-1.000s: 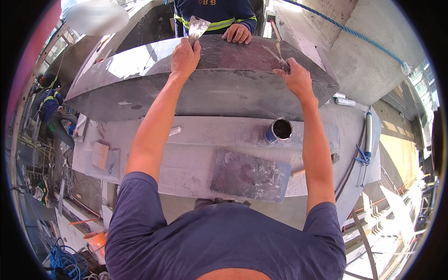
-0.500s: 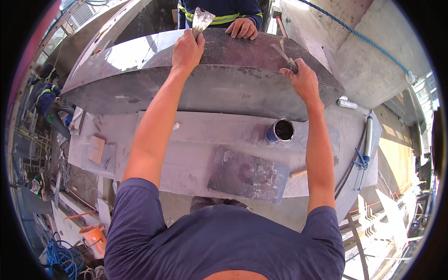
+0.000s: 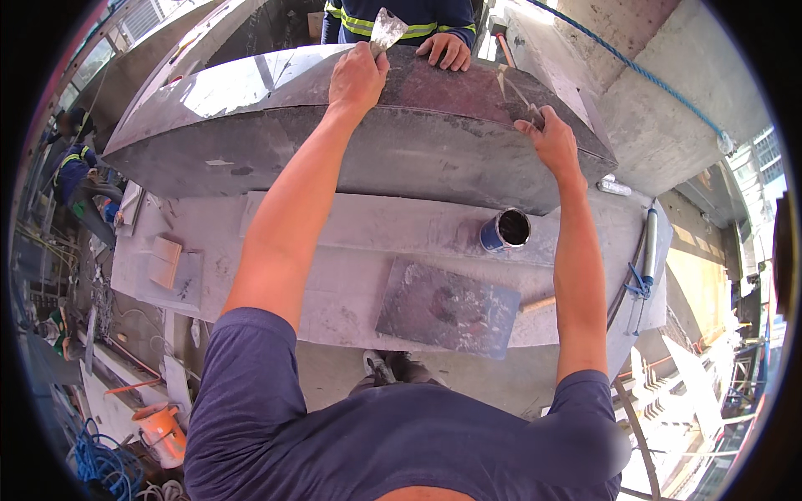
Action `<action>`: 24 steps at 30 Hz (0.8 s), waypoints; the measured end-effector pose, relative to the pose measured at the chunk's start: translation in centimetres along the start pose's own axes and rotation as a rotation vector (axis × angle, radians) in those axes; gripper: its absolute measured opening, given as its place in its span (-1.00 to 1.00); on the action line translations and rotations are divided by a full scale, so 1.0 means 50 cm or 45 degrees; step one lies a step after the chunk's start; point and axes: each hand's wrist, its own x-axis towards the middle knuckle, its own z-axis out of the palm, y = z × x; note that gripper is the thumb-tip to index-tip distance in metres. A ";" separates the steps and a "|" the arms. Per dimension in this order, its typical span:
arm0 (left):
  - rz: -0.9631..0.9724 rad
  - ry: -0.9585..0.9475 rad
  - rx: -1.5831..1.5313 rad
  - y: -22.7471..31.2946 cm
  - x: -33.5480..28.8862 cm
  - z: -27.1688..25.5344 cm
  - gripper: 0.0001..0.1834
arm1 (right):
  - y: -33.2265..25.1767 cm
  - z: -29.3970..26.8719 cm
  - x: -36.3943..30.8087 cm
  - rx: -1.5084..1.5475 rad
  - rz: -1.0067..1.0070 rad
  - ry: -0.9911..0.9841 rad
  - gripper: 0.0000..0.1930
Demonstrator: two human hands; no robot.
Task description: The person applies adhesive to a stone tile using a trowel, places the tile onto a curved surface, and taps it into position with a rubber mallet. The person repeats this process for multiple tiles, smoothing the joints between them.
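Note:
My left hand (image 3: 357,81) is closed round the handle of a putty knife (image 3: 388,30), its pale, smeared blade pointing up above the top face of a large dark stone-like block (image 3: 368,159). My right hand (image 3: 555,146) grips a second putty knife (image 3: 516,92), whose narrow blade slants up and left over the block's right part. Below that hand, on the work surface (image 3: 276,284), stands an open can (image 3: 505,230) with dark paste inside. Nearer me lies a smeared dark board (image 3: 451,305), with a wooden handle (image 3: 537,306) beside it.
Across the block, a co-worker's hand (image 3: 445,52) rests on its far edge. A caulking gun (image 3: 650,246) lies at the right. Tile pieces (image 3: 164,263) sit at the left. An orange bucket (image 3: 163,434) and coiled blue rope (image 3: 104,459) are lower left; another person (image 3: 77,175) bends beyond.
My left hand with its putty knife has shifted right and slightly up in the picture. My right hand has moved a little right. The whole view has also shifted slightly.

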 end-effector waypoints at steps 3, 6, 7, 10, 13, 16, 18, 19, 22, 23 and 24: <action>-0.020 -0.026 -0.007 0.004 -0.001 0.004 -0.56 | 0.010 0.003 0.003 -0.026 -0.002 0.000 -0.41; -0.052 -0.046 0.007 0.005 0.002 0.004 -0.55 | 0.013 0.004 0.009 -0.057 0.027 -0.030 -0.40; -0.050 -0.042 0.025 0.006 0.002 0.003 -0.56 | 0.013 0.004 0.008 -0.049 0.028 -0.037 -0.39; -0.036 -0.025 0.065 0.005 0.003 0.002 -0.58 | 0.011 0.002 0.011 -0.049 0.031 -0.052 -0.38; -0.026 -0.009 0.068 0.002 0.003 0.004 -0.58 | 0.006 -0.004 0.015 -0.061 0.064 -0.118 -0.38; -0.040 -0.012 0.064 0.003 0.002 0.004 -0.59 | 0.006 -0.008 0.020 -0.065 0.075 -0.147 -0.38; -0.045 -0.020 0.067 0.006 0.003 0.004 -0.59 | 0.009 -0.008 0.020 -0.057 0.080 -0.155 -0.37; -0.049 -0.017 0.059 0.006 0.004 0.004 -0.59 | 0.009 -0.009 0.021 -0.048 0.086 -0.162 -0.36; -0.068 -0.020 0.046 0.008 0.001 0.002 -0.60 | 0.009 -0.008 0.021 -0.029 0.094 -0.163 -0.35; -0.077 -0.028 0.048 0.011 0.001 0.001 -0.60 | 0.011 -0.009 0.019 -0.026 0.099 -0.159 -0.34; -0.087 -0.036 0.050 0.015 0.001 0.001 -0.61 | 0.013 -0.010 0.022 -0.031 0.102 -0.169 -0.34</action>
